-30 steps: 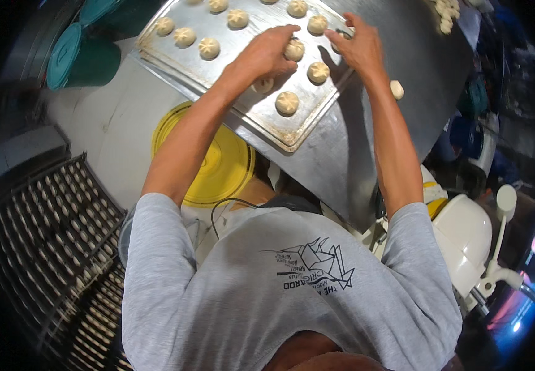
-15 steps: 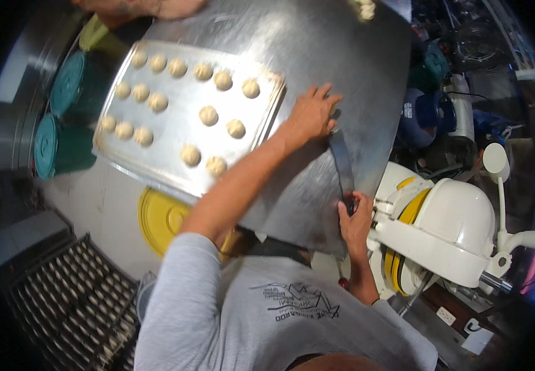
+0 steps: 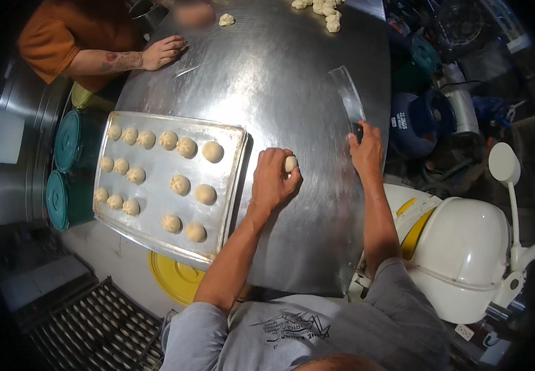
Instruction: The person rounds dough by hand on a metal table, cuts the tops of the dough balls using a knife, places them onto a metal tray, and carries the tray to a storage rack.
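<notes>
My left hand (image 3: 272,180) is closed around a small pale dough ball (image 3: 290,164) just above the steel table (image 3: 280,93), right of the baking tray (image 3: 156,235). Several rounded dough balls (image 3: 181,184) lie in rows on that tray. My right hand (image 3: 366,151) grips the dark handle of a flat metal dough scraper (image 3: 349,96), whose blade lies on the table and points away from me.
Another person in an orange top rests a hand (image 3: 163,51) on the table's far left. Loose dough pieces (image 3: 324,8) lie at the far edge. Teal lidded buckets (image 3: 66,167) stand left, a yellow lid (image 3: 174,279) below the tray, a white mixer (image 3: 465,247) right.
My left hand has pulled back from the tray's right side and now holds a dough ball. My right hand moved up the table's right edge with the scraper. The view shifted, showing another person.
</notes>
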`<state>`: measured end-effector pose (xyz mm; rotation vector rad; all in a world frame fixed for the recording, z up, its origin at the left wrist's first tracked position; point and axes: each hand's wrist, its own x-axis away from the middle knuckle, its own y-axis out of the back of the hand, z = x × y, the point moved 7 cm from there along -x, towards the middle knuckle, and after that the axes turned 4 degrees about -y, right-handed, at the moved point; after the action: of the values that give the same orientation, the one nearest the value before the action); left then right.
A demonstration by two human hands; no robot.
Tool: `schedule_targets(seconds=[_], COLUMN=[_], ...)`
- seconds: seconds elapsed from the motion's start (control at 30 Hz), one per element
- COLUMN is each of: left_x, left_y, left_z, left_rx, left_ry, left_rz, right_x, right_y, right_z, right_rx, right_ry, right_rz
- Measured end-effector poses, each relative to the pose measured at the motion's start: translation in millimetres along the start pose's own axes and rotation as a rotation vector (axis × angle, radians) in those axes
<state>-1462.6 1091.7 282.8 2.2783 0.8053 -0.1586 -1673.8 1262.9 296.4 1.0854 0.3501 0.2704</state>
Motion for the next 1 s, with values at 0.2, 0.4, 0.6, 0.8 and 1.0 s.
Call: schedule_targets(seconds=[0.2, 0.4, 0.6, 0.8, 1.0], left_x=[-7, -10, -7, -20, -20], left_y=[-2, -2, -1, -6, -5], left_z=[-4, -4, 0, 0, -2], left_rx=[0.016, 0.013, -0.015, 0.019, 0.039], left_ry=[0.031, 0.043, 0.049, 0.062, 0.057], left_rz=[0.013, 0.055, 0.080, 0.109, 0.120], right_x=[-126, -297, -343, -320, -306], right_y=[-14, -60, -68, -34, -24], right_z=[-56, -93, -20, -53, -98], right_rx=[-0.062, -0.393, 0.102, 0.061, 0.062], right_ry=[0.081, -0.318, -0.225, -0.011, -0.005], right_rz=[-0.324, 0.116, -0.075, -0.072, -0.074])
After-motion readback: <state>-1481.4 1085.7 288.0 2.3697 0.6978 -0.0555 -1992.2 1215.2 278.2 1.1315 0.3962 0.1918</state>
